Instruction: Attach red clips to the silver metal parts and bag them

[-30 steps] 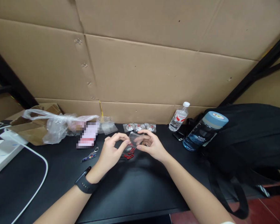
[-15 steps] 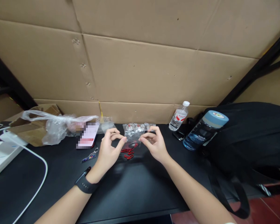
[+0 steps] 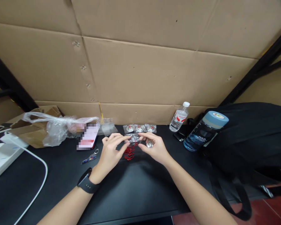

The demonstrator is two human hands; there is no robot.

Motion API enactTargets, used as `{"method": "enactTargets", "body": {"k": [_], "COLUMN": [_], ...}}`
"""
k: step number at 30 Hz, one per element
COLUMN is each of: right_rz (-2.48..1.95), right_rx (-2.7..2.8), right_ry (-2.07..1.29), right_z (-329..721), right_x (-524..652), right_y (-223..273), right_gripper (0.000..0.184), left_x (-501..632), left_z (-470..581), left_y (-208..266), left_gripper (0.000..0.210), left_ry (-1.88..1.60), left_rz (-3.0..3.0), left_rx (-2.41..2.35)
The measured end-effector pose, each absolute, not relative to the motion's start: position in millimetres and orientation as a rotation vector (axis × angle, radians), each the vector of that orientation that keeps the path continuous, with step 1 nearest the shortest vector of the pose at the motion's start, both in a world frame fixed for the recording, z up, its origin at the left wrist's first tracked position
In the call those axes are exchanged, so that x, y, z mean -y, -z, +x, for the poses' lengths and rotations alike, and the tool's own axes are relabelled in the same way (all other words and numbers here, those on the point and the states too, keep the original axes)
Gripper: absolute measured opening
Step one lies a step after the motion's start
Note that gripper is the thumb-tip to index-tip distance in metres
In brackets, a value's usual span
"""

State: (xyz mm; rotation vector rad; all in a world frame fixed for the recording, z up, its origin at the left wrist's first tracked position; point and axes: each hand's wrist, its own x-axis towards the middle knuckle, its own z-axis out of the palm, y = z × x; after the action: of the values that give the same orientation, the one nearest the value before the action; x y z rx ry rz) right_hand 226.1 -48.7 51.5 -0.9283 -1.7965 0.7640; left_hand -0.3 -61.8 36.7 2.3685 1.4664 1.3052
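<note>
A small clear plastic bag [image 3: 134,137] is pinched at its two sides between my left hand [image 3: 113,150] and my right hand [image 3: 154,147]. It looks crumpled and shiny, and its contents are hard to make out. A round silvery piece [image 3: 150,143] shows by the curled fingers of my right hand; whether they touch it I cannot tell. Several red cord loops [image 3: 129,153] lie on the black desk just below the bag. Beyond my fingers, three round silvery pieces with red bits sit in clear wrappers [image 3: 140,128], side by side.
On the left are a phone [image 3: 89,136], a keychain [image 3: 90,157], a knotted plastic bag [image 3: 57,128], a cardboard box [image 3: 35,134] and a white cable [image 3: 45,175]. A water bottle [image 3: 178,118], a blue-lidded bottle [image 3: 204,131] and a black backpack [image 3: 253,134] stand right.
Both hands have drawn the clear bag down and folded it smaller between the fingers. The wrapped row behind shows more plainly, and a round silvery piece now shows by my right hand.
</note>
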Motion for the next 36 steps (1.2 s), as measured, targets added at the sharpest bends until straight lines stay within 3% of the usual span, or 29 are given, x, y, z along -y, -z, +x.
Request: {"method": "enactTargets", "body": {"k": [2,9,12,21,27,36], "right_rz": [-0.931,-0.995,-0.956,-1.101,-0.986,-1.017], "right_rx": [1.859,1.945,1.949,1.9,1.69,1.654], "right_ry": [-0.648,-0.517,-0.526,-0.886,-1.213,-1.343], "right_z": [224,224,223,218,224,225], "right_x": [51,56,58,53,39,38], "right_y": [-54,-58,-60,-43,-38,-32], "right_gripper": [0.038,0.015,0.016,0.024,0.032,0.036], "left_x": [62,64,65,60,45,43], "left_z": [-1,0,2,-1,-9,-4], "left_y": [-36,-39,-39,-37,-30,-20], "left_gripper": [0.019,0.015,0.015,0.017,0.026,0.027], "left_ry": [-1.345,-1.403,-1.349,-1.216,-0.987,-1.098], "left_rz": [2.425,2.502,2.441,2.175,1.979,1.726], "left_rx": [-1.5,-1.552,-1.536,-1.473,-1.118,-1.235]}}
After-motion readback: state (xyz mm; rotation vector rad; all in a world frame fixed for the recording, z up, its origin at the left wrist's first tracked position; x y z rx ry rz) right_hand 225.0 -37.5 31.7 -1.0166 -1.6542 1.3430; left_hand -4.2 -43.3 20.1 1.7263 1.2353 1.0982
